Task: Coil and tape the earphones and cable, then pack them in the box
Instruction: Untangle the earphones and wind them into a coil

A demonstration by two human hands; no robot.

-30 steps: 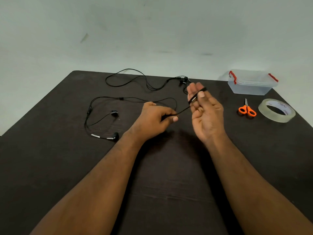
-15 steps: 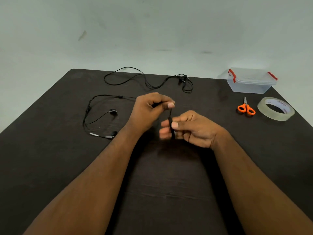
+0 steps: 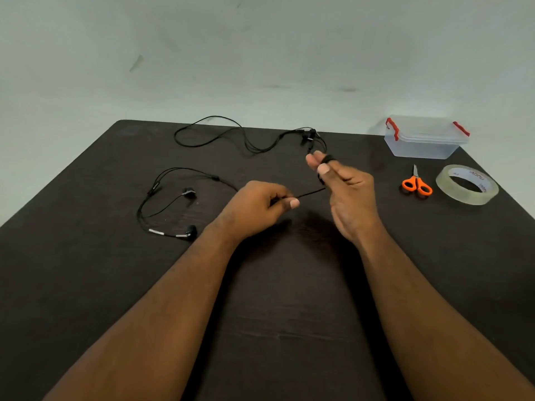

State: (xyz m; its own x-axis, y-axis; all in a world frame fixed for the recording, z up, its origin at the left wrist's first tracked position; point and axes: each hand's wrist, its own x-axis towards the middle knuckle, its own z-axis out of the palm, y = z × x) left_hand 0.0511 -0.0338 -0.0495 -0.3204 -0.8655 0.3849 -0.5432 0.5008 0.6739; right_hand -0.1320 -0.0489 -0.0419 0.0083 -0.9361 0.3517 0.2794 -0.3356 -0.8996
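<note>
Your right hand (image 3: pixel 348 195) has the earphone cord (image 3: pixel 311 193) looped over 2 raised fingers, thumb pinning it; your left hand (image 3: pixel 260 208) pinches the taut feed. Keep even tension, stacking turns neatly. The earbuds (image 3: pixel 189 231) lie on the table (image 3: pixel 86 285) at left.

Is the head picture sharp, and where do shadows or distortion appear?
Head view: soft overall; right hand fingertips slightly motion-blurred; a soft shadow lies on the table below both hands; wide-angle lens bends the table's far edge; no strong glare, even on the tape roll.
</note>
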